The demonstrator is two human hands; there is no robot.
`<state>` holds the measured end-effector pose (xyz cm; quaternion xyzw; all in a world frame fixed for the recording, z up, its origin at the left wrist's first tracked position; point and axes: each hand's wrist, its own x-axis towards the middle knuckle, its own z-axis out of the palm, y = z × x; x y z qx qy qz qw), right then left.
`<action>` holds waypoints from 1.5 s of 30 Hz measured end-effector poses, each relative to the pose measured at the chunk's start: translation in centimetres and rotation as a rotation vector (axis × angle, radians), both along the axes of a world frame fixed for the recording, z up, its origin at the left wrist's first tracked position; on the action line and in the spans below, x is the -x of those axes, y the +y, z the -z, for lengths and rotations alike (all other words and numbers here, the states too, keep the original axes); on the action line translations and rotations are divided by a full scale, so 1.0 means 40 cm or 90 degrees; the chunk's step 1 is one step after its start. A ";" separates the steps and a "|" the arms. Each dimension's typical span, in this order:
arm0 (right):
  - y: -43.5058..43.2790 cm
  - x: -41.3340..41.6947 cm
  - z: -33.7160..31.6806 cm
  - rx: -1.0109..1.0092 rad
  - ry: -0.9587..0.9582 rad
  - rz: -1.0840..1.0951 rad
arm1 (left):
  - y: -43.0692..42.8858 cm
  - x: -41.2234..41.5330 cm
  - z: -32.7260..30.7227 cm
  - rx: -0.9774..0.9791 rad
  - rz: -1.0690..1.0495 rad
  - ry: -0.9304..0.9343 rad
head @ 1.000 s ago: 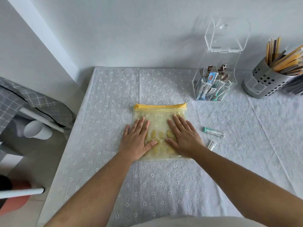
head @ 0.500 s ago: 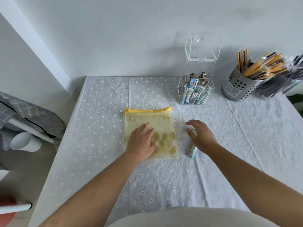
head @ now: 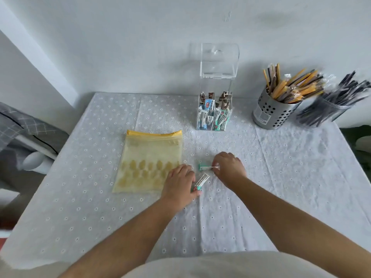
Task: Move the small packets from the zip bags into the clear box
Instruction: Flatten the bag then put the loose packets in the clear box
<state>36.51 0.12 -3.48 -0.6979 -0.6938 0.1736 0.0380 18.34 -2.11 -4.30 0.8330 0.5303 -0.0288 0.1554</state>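
Observation:
A flat yellow-topped zip bag [head: 149, 159] lies on the white tablecloth, left of centre. To its right lie two small white-and-green packets. My right hand [head: 228, 167] pinches the end of the upper packet [head: 204, 167]. My left hand [head: 179, 185] rests by the bag's lower right corner, its fingers touching the lower packet [head: 200, 182]. The clear box [head: 215, 115] stands behind them with its lid up and several packets inside.
A perforated metal cup [head: 271, 111] full of yellow and brown sticks stands at the back right, with a holder of dark sticks [head: 333, 105] beside it. The wall is close behind. A grey checked cloth [head: 18, 127] hangs off the left table edge.
Both hands have left the zip bag. My right hand went right to the upper packet and took its end; my left hand slid to the lower packet. The camera view shifted.

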 end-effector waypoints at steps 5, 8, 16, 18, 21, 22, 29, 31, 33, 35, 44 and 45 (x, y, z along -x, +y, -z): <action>-0.001 -0.075 -0.030 0.088 0.190 0.051 | -0.023 -0.047 -0.019 -0.001 -0.077 -0.008; 0.003 -0.130 -0.058 0.105 0.331 0.064 | -0.015 -0.061 -0.054 0.079 -0.157 -0.108; 0.129 -0.220 -0.179 0.024 0.451 0.105 | 0.147 -0.096 -0.191 0.142 -0.212 -0.366; 0.184 -0.229 -0.219 -0.031 0.465 0.120 | 0.216 -0.116 -0.229 0.100 -0.209 -0.396; 0.265 -0.231 -0.267 -0.122 0.449 0.141 | 0.321 -0.150 -0.277 0.016 -0.194 -0.426; 0.291 -0.228 -0.278 -0.145 0.443 0.143 | 0.353 -0.161 -0.288 -0.006 -0.189 -0.437; 0.384 -0.192 -0.265 -0.126 0.314 0.083 | 0.480 -0.203 -0.307 -0.108 -0.138 -0.432; 0.402 -0.186 -0.251 -0.097 0.263 0.051 | 0.500 -0.206 -0.297 -0.112 -0.131 -0.428; 0.422 -0.182 -0.241 -0.088 0.203 0.016 | 0.518 -0.209 -0.288 -0.108 -0.126 -0.429; 0.442 -0.181 -0.232 -0.078 0.140 -0.014 | 0.534 -0.213 -0.282 -0.107 -0.125 -0.434; 0.479 -0.165 -0.211 0.019 -0.079 -0.081 | 0.568 -0.237 -0.249 -0.090 -0.120 -0.455; 0.479 -0.159 -0.208 0.028 -0.103 -0.091 | 0.570 -0.239 -0.245 -0.087 -0.118 -0.453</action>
